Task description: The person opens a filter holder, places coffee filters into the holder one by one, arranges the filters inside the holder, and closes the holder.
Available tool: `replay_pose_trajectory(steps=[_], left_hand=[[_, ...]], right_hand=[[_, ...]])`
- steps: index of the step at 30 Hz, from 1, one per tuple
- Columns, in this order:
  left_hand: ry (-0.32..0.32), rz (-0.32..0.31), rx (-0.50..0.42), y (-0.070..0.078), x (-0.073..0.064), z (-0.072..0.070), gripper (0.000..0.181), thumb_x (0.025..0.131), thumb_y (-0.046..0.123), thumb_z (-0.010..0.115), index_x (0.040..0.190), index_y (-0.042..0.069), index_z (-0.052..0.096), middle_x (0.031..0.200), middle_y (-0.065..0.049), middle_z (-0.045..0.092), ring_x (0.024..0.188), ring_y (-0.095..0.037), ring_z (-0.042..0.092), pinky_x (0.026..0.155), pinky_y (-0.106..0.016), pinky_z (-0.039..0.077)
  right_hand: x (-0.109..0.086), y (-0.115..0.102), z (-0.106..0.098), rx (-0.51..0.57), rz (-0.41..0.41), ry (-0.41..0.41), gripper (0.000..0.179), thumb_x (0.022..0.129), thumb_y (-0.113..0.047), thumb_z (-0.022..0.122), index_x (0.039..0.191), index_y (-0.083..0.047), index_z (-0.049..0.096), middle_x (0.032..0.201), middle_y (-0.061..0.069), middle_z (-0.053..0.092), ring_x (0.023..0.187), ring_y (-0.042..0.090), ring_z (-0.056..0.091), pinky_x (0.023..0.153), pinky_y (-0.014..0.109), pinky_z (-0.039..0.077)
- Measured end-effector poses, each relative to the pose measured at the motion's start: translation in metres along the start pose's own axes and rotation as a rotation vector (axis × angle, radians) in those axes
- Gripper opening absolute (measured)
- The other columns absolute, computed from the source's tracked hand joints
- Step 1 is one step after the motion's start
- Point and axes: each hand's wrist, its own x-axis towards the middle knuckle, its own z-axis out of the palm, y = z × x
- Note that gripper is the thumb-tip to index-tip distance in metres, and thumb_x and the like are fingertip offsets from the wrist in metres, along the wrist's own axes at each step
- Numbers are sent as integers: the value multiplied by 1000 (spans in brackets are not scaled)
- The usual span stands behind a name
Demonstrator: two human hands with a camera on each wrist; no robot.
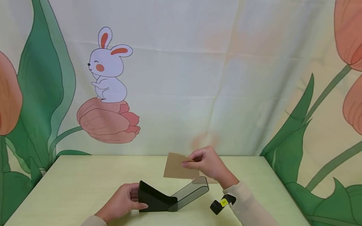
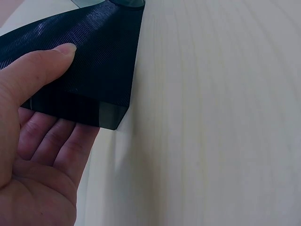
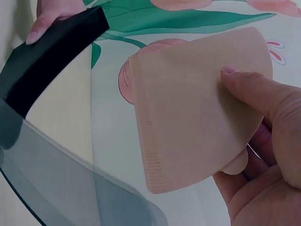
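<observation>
My left hand [image 1: 122,201] grips the closed end of a black box [image 1: 154,201] standing on the table. Its see-through smoky lid [image 1: 192,193] is swung open on its hinge, out to the right. In the left wrist view the thumb presses the ribbed side of the box, with the fingers on the other side. My right hand [image 1: 207,163] pinches a brown paper coffee filter [image 3: 188,108] between thumb and fingers, above the open lid. The crimped seam of the filter shows along one edge in the right wrist view, and a small paper tab peeks out below the fingers.
Behind the lid, near my right wrist, more pale brown paper [image 1: 211,179] lies on the light wooden table [image 1: 93,175]. A black wrist camera [image 1: 222,204] with a yellow label sits by the right sleeve. A printed curtain [image 1: 175,78] hangs behind the table.
</observation>
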Motion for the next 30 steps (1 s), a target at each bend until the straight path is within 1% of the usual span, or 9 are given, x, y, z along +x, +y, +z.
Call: replay_pose_trajectory(steps=[5, 10, 16, 20, 27, 30], left_hand=[[-10, 8, -16, 0, -1, 0, 50, 78, 15, 91, 121, 3, 69, 113, -12, 77, 102, -21, 74, 87, -25, 60], [-9, 3, -16, -1, -1, 0, 50, 77, 14, 91, 121, 3, 69, 113, -11, 77, 102, -21, 74, 87, -25, 60], [-7, 24, -12, -2, -1, 0, 50, 77, 13, 91, 120, 2, 69, 112, -13, 77, 101, -20, 75, 87, -24, 60], [-7, 33, -14, -2, -1, 0, 51, 77, 13, 91, 122, 1, 68, 113, -13, 77, 101, -19, 75, 87, -24, 60], [-4, 15, -10, -1, -1, 0, 54, 78, 15, 91, 124, 1, 67, 115, -12, 76, 102, -21, 74, 87, -25, 60], [-3, 11, -8, 0, 0, 0, 54, 78, 16, 91, 125, 2, 67, 115, -12, 76, 102, -21, 74, 87, -26, 60]], right_hand=[[1, -1, 11, 28, -21, -17, 7, 82, -17, 87, 86, -12, 83, 82, 3, 78, 67, 7, 62, 63, 21, 52], [1, -2, 22, 47, -38, -48, 7, 82, -15, 87, 85, -11, 83, 83, 6, 79, 66, 7, 63, 62, 19, 52], [1, -1, 35, 66, -15, -71, 8, 80, -13, 88, 85, -10, 83, 87, 7, 79, 71, 10, 71, 66, 26, 59], [1, 2, 42, 43, -8, -79, 8, 80, -16, 89, 85, -12, 84, 86, 5, 79, 70, 9, 68, 65, 25, 58], [-1, 4, 52, 6, 17, -89, 7, 81, -20, 89, 84, -17, 84, 83, 1, 79, 68, 4, 66, 62, 21, 54], [0, 4, 54, -10, 15, -85, 6, 81, -21, 89, 84, -18, 84, 83, 0, 79, 68, 4, 66, 61, 20, 53]])
